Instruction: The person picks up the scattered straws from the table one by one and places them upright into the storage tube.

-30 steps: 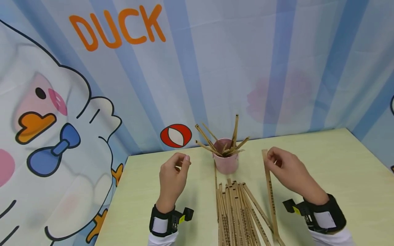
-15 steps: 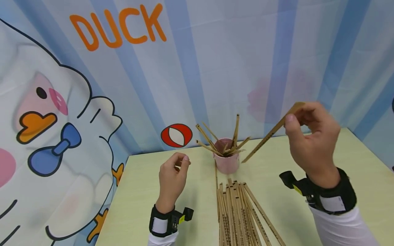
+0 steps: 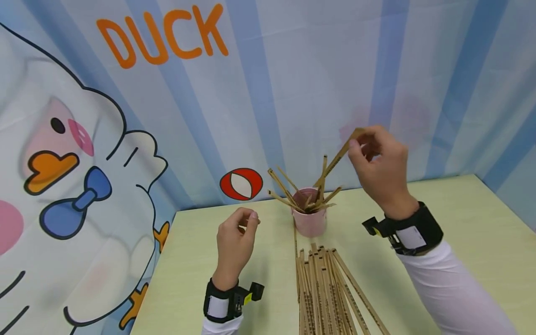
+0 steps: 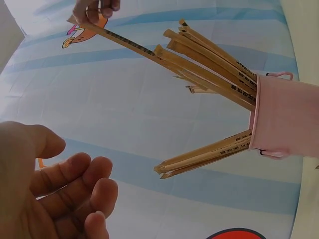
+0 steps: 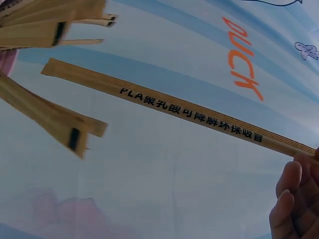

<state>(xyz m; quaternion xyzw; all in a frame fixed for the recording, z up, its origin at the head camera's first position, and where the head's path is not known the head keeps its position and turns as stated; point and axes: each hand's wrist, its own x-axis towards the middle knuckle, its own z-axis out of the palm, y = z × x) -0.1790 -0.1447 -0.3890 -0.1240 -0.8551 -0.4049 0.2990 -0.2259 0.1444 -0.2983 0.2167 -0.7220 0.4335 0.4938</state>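
Blue-striped printed fabric (image 3: 318, 83) forms the backdrop to a pale yellow table (image 3: 452, 211). Right hand (image 3: 378, 172): thumb and fingers are closed in a pinch on the upper end of a slim brown paper-wrapped straw (image 3: 340, 156) — black lettering along its length — held above the table. Compared with half a second ago, this hand has shifted left, bringing the straw's free end to the bucket; the carry is judged nearly complete, insertion not yet made. Left hand (image 3: 234, 244): fingers loosely curled, nothing held. Container: a round pink bucket (image 3: 310, 225), apparently metal, stands upright; several similar wrapped straws (image 4: 214, 79) lean outward from its mouth — contact with the held one cannot be confirmed. Nearer the person, a pile of brown wrapped straws (image 3: 325, 293) lies on the table.
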